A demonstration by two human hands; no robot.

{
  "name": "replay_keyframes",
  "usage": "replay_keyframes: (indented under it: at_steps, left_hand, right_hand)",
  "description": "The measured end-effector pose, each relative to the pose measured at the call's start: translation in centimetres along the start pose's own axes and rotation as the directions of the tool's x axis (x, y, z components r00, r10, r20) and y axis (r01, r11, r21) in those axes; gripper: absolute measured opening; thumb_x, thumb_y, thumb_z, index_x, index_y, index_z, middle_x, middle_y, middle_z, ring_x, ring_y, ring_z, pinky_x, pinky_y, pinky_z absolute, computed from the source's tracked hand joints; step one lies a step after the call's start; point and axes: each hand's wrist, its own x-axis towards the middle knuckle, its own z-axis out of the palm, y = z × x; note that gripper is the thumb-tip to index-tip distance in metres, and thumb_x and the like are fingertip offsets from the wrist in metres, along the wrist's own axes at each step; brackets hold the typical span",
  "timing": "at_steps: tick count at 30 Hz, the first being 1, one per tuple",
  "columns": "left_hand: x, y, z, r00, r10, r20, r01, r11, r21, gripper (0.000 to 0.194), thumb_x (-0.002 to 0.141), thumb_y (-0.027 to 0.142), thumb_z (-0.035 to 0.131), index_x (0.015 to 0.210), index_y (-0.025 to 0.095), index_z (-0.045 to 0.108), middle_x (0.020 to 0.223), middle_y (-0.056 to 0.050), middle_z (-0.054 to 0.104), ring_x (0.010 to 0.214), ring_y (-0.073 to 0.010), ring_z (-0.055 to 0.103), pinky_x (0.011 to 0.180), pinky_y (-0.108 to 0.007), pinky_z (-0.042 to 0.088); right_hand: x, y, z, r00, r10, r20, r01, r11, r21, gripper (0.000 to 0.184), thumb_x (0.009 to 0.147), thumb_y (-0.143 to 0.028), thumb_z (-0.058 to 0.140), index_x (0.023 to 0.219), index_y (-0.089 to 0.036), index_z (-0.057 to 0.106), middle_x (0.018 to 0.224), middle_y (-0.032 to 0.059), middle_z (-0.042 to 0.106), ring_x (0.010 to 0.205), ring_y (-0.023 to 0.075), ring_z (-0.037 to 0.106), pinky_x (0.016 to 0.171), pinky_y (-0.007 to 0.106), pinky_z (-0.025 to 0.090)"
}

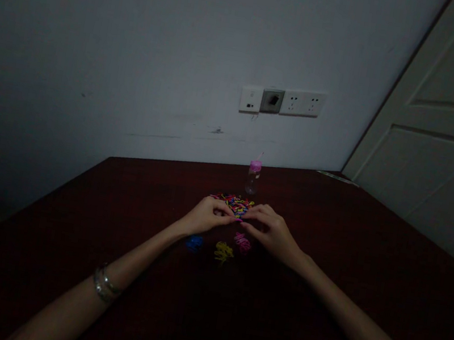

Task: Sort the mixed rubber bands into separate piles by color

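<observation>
My left hand (210,213) is closed in a pinch, its thumb and forefinger on a small pink rubber band (238,219). From the other side, my right hand (270,228) has its thumb and fingertips closed at the same band. Just behind the fingertips lies a mixed heap of coloured rubber bands (235,202), partly covered by both hands. On the near side are three single-colour piles: blue bands (194,243), yellow bands (223,252) and pink bands (243,242). The light is dim, so fine detail at the fingertips is hard to make out.
A clear bottle with a pink lid (253,180) stands behind the heap on the dark red table (156,182). Sockets and switches (283,103) are set in the wall beyond. A pale panelled door (440,152) borders the right side. A thin strip (338,178) lies at the back right.
</observation>
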Motion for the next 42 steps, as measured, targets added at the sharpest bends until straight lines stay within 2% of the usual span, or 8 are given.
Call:
replay_keyframes:
  at_steps: [9, 14, 19, 24, 30, 35, 39, 42]
  left_hand:
    - [0.0, -0.4, 0.4, 1.000, -0.013, 0.023, 0.013, 0.999, -0.033, 0.019, 0.071, 0.028, 0.061, 0.075, 0.012, 0.070, 0.067, -0.003, 0.065, 0.056, -0.0095, 0.049, 0.051, -0.021, 0.034]
    - [0.7, -2.8, -1.0, 0.993, -0.069, -0.094, 0.059, 0.993, -0.107, 0.020, 0.068, 0.029, 0.063, 0.074, 0.011, 0.070, 0.070, -0.005, 0.066, 0.059, -0.0110, 0.052, 0.054, -0.021, 0.038]
    - [0.9, -7.0, -3.0, 0.927, -0.271, -0.260, 0.218, 0.952, -0.217, 0.025, 0.067, 0.033, 0.063, 0.074, 0.010, 0.070, 0.061, -0.004, 0.064, 0.052, -0.0105, 0.051, 0.049, -0.021, 0.036]
    - [0.0, -9.6, -4.1, 0.859, -0.397, -0.324, 0.334, 0.913, -0.234, 0.026, 0.065, 0.032, 0.064, 0.076, 0.009, 0.070, 0.049, -0.001, 0.059, 0.041, -0.0073, 0.042, 0.042, -0.020, 0.029]
    - [-0.4, -10.3, -5.0, 0.822, -0.452, -0.348, 0.388, 0.890, -0.240, 0.033, 0.064, 0.036, 0.064, 0.080, 0.009, 0.070, 0.045, 0.001, 0.054, 0.037, -0.0057, 0.036, 0.039, -0.019, 0.024]
    - [-0.4, -11.1, -5.5, 0.864, -0.389, -0.318, 0.367, 0.921, -0.131, 0.025, 0.064, 0.032, 0.062, 0.075, 0.010, 0.070, 0.058, -0.003, 0.063, 0.049, -0.0100, 0.049, 0.048, -0.021, 0.035]
    - [-0.6, -11.5, -5.8, 0.939, -0.292, -0.182, 0.299, 0.954, 0.012, 0.021, 0.063, 0.029, 0.063, 0.074, 0.012, 0.070, 0.072, -0.005, 0.068, 0.066, -0.0146, 0.058, 0.062, -0.023, 0.042]
    - [-0.7, -11.4, -5.6, 0.968, -0.237, -0.086, 0.245, 0.963, 0.108, 0.027, 0.065, 0.034, 0.063, 0.080, 0.013, 0.070, 0.072, -0.005, 0.067, 0.067, -0.0150, 0.057, 0.062, -0.024, 0.042]
  right_hand:
    - [0.0, 0.0, 0.0, 0.999, -0.012, 0.040, 0.010, 0.999, 0.043, 0.008, 0.080, -0.023, 0.058, 0.083, -0.021, 0.065, 0.085, 0.0050, 0.061, 0.082, 0.0171, 0.054, 0.072, 0.033, 0.046]
    - [-0.4, 0.8, -1.2, 0.963, 0.047, 0.264, -0.054, 0.998, 0.018, 0.009, 0.080, -0.024, 0.057, 0.079, -0.020, 0.065, 0.090, 0.0048, 0.059, 0.083, 0.0160, 0.055, 0.074, 0.031, 0.045]
    - [-0.8, 1.1, -2.1, 0.856, 0.055, 0.514, -0.089, 0.995, 0.042, 0.009, 0.079, -0.022, 0.057, 0.077, -0.019, 0.065, 0.088, 0.0034, 0.059, 0.076, 0.0135, 0.056, 0.068, 0.026, 0.045]
    - [-1.0, 0.6, -1.8, 0.825, 0.063, 0.561, -0.111, 0.992, 0.053, 0.009, 0.078, -0.023, 0.058, 0.082, -0.020, 0.066, 0.090, 0.0028, 0.059, 0.077, 0.0133, 0.056, 0.068, 0.025, 0.044]
    - [-1.1, 0.3, -1.8, 0.809, 0.077, 0.582, -0.123, 0.992, 0.040, 0.011, 0.076, -0.023, 0.060, 0.084, -0.020, 0.066, 0.091, 0.0033, 0.059, 0.077, 0.0138, 0.056, 0.069, 0.026, 0.044]
    - [-0.9, 0.8, -2.0, 0.846, 0.083, 0.527, -0.128, 0.990, 0.051, 0.011, 0.079, -0.026, 0.057, 0.082, -0.020, 0.066, 0.090, 0.0038, 0.058, 0.077, 0.0142, 0.056, 0.069, 0.027, 0.044]
    - [-0.9, 1.9, -2.1, 0.880, 0.112, 0.462, -0.150, 0.988, 0.046, 0.014, 0.079, -0.029, 0.056, 0.079, -0.019, 0.066, 0.089, 0.0048, 0.058, 0.075, 0.0146, 0.056, 0.068, 0.028, 0.044]
    - [-1.0, 2.6, -2.1, 0.893, 0.130, 0.431, -0.161, 0.986, 0.037, 0.016, 0.080, -0.030, 0.056, 0.078, -0.018, 0.066, 0.089, 0.0054, 0.058, 0.075, 0.0148, 0.056, 0.067, 0.029, 0.044]
